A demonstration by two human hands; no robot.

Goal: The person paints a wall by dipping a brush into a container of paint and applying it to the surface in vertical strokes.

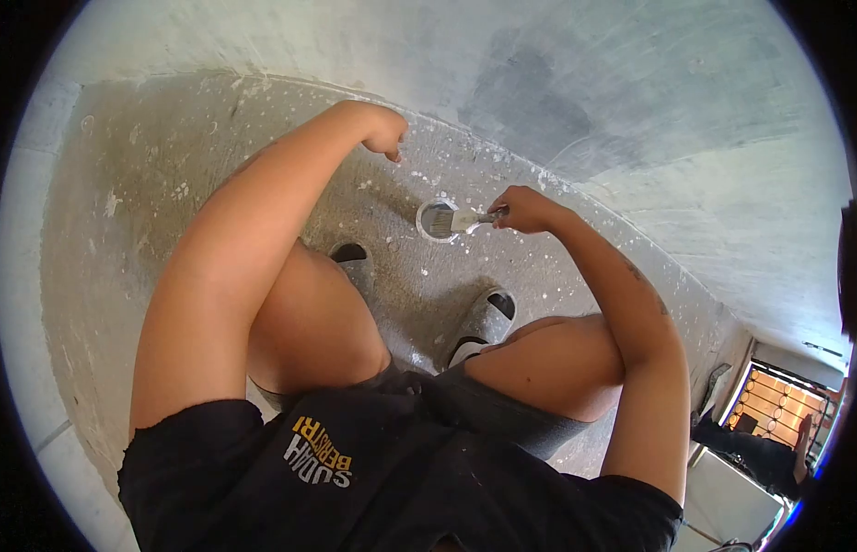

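Note:
My right hand (525, 211) is closed round the handle of a paintbrush (463, 221). The brush lies level, its bristles over the mouth of a small round tub (423, 226) with a whitish rim. This tub stands on the floor in front of my feet, and grey stuff shows inside it. Up and to the left of the tub, my left hand (385, 131) hangs near the foot of the wall, fingers curled in and nothing visible in them.
A grey plastered wall (686, 101) with a darker patch (530, 101) rises ahead. White specks dot the rough floor (162, 212). My sandals (486, 317) flank the space below the tub. Far right, a person in dark clothes (760, 451) is near a barred window (778, 405).

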